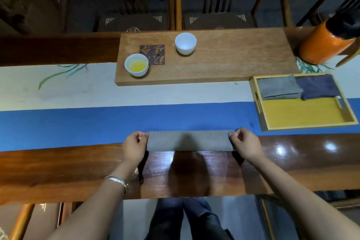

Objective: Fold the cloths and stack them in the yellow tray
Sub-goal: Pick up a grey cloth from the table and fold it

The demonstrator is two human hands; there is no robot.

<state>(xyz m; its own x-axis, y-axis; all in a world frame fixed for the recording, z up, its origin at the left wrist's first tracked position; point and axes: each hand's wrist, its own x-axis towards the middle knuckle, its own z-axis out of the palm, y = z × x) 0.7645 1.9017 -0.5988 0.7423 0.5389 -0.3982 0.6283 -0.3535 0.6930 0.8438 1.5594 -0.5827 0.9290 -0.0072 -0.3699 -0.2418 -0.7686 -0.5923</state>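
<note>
A grey cloth lies folded into a long narrow strip across the near edge of the blue runner and the dark wooden table. My left hand pinches its left end and my right hand pinches its right end. The yellow tray stands to the right on the runner. Inside it, along the far side, lie a folded grey cloth and a folded dark blue cloth side by side. The near half of the tray shows bare yellow.
A wooden board sits beyond the runner with a white cup of yellow liquid, an empty white cup and a dark square coaster. An orange flask stands at the far right. Chairs stand behind the table.
</note>
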